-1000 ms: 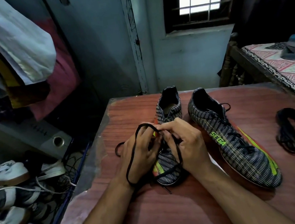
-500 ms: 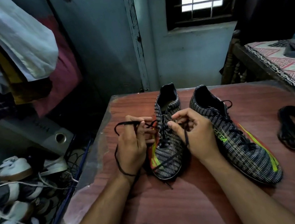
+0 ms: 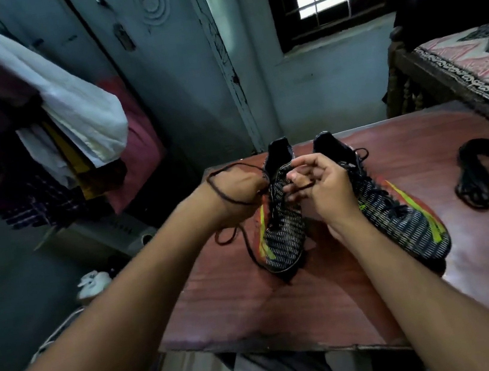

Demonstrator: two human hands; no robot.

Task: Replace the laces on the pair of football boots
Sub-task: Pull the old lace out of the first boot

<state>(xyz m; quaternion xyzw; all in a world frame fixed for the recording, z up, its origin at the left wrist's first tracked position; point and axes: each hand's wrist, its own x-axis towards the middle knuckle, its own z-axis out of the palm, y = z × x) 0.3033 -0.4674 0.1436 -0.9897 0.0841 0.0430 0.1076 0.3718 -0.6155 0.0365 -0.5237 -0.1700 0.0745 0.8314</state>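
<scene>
Bare table (image 3: 330, 292) lies in front of both boot toes. Between my right boot (image 3: 397, 211) and the lace bundle (image 3: 486, 173) there's an open strip. A loose lace (image 3: 245, 242) trails across the table's left edge beside the left boot (image 3: 284, 230).

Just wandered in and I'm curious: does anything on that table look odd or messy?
Mostly no. The black lace loops loosely over the left hand and trails off the table's left edge. A bundle of black laces lies loose at the right. The table edge looks worn.
</scene>
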